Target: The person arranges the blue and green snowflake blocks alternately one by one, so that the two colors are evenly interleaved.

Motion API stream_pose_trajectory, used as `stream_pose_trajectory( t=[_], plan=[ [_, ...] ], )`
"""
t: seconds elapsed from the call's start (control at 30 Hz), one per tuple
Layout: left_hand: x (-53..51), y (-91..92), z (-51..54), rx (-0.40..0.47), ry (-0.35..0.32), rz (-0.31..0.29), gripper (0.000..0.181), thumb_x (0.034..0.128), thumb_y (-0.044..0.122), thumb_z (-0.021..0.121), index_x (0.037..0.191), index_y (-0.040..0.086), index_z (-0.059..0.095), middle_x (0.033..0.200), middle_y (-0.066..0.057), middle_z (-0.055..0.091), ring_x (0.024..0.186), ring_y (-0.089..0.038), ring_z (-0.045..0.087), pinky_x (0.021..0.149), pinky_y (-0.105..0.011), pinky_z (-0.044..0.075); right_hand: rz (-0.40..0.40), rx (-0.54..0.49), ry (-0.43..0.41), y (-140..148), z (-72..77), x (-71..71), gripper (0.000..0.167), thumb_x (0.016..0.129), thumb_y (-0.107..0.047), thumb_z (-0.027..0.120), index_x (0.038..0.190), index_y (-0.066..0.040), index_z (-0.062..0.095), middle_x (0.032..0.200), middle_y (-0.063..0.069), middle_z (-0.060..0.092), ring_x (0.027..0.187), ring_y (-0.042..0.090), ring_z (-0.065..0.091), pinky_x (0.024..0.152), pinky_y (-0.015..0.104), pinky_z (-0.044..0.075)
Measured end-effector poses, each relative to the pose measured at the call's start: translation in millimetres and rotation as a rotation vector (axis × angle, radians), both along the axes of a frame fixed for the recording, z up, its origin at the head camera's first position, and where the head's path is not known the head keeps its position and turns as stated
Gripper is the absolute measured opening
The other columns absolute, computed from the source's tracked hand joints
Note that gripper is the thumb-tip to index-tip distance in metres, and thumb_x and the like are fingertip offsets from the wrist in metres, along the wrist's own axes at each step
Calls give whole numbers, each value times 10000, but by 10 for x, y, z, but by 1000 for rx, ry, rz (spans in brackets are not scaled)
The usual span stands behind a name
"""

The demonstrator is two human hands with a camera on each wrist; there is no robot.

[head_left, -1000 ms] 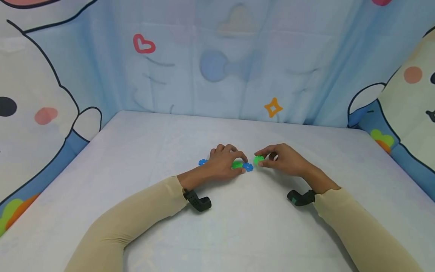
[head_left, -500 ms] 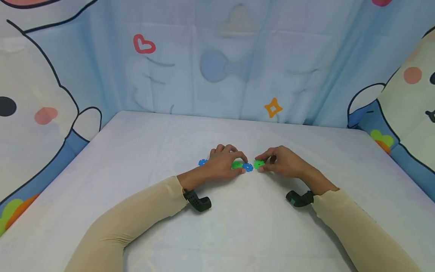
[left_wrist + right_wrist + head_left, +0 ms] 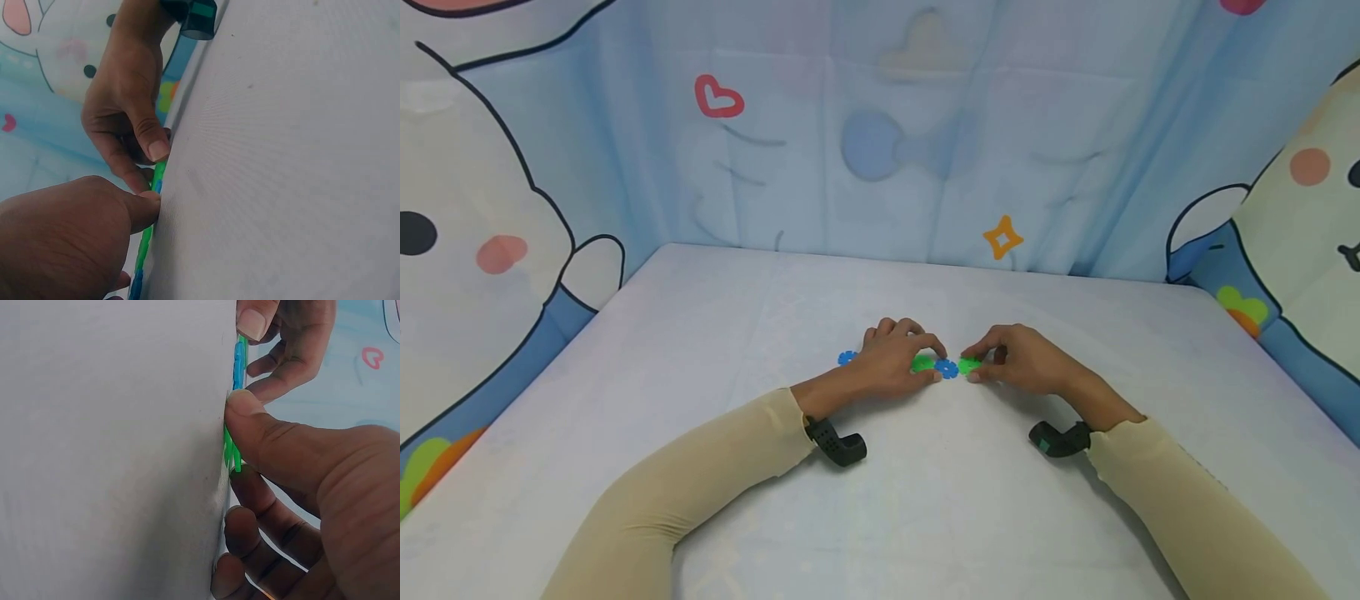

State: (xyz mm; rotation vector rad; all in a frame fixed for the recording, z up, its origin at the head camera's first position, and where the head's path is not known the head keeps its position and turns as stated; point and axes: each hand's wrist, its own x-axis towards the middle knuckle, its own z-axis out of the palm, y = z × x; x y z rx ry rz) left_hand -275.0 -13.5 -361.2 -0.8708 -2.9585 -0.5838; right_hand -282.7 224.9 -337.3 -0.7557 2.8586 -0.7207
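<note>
Notched, flower-shaped plastic snowflake discs lie in a row on the white-covered table. My left hand [image 3: 891, 364] spans the row, its thumb and index finger pinching it by a blue disc [image 3: 947, 369]. Left of that, a green disc [image 3: 922, 363] shows under the palm. Another blue disc [image 3: 847, 357] pokes out behind the wrist; the hand hides what lies between. My right hand [image 3: 1030, 360] pinches a green disc [image 3: 969, 367] by its edges, close against the blue disc's right side. In the right wrist view the green disc [image 3: 231, 450] sits low, near the table; whether the two interlock I cannot tell.
The white tablecloth [image 3: 925, 500] spreads around both hands. A blue cartoon-print curtain [image 3: 820, 167] stands behind the table and along its sides. Each wrist wears a black camera mount; the left mount [image 3: 837, 443] and right mount [image 3: 1060, 439] hang just above the cloth.
My right hand has come down and slightly left, bringing its green disc from above and right to the blue disc's edge. The left hand stays still on the row.
</note>
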Motion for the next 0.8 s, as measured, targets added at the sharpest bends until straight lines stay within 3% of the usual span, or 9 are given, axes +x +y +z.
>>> stream_pose_trajectory(
  t=[0.43,0.63,0.8],
  plan=[
    [-3,21,9,-7,-4,-6,309,972,442,575,1270,367,609,1432,-32,460,1301,-286,370,1031,-475,331,-3,2,-4,22,-5,9,347,838,-234,791,1144,-81,738,999,51,687,789,143,580,626,254,473],
    [-11,23,14,-5,-4,-9,312,970,436,578,1271,361,609,1432,-37,464,1303,-289,374,1031,-475,338,-10,19,24,9,32,16,326,928,-320,689,1147,-82,731,1021,66,688,703,139,548,584,268,452],
    [-31,-6,98,-39,-42,-36,482,995,480,513,1440,300,474,1518,-60,406,1379,-303,364,1085,-502,323,-52,39,52,-2,94,73,311,956,-324,646,1146,-92,728,1055,64,702,730,145,538,601,281,445]
  ],
)
